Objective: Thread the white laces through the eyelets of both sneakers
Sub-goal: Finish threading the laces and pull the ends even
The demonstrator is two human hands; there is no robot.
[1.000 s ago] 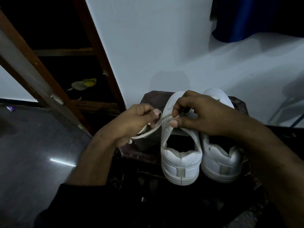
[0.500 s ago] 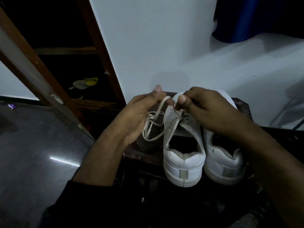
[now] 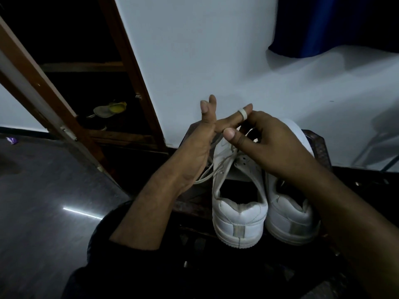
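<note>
in the head view, two white sneakers stand side by side, heels toward the camera, on a dark stool (image 3: 319, 145) at about 5 o'clock from the frame's centre: the left sneaker (image 3: 238, 214) and the right sneaker (image 3: 291, 219). above them the left hand (image 3: 200, 147) has its fingers stretched out straight, with the white lace (image 3: 242, 114) wrapped around one finger. at 3 o'clock of it the right hand (image 3: 265, 143) curls its fingers and pinches that lace, which trails down to the left sneaker's eyelets.

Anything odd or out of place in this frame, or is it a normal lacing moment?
One oddity: the white lace is looped around an extended finger of the left hand, above the left sneaker, not entering an eyelet. The right hand is at that loop. A slack length hangs off the sneaker's left side. The right sneaker looks undisturbed.
</note>
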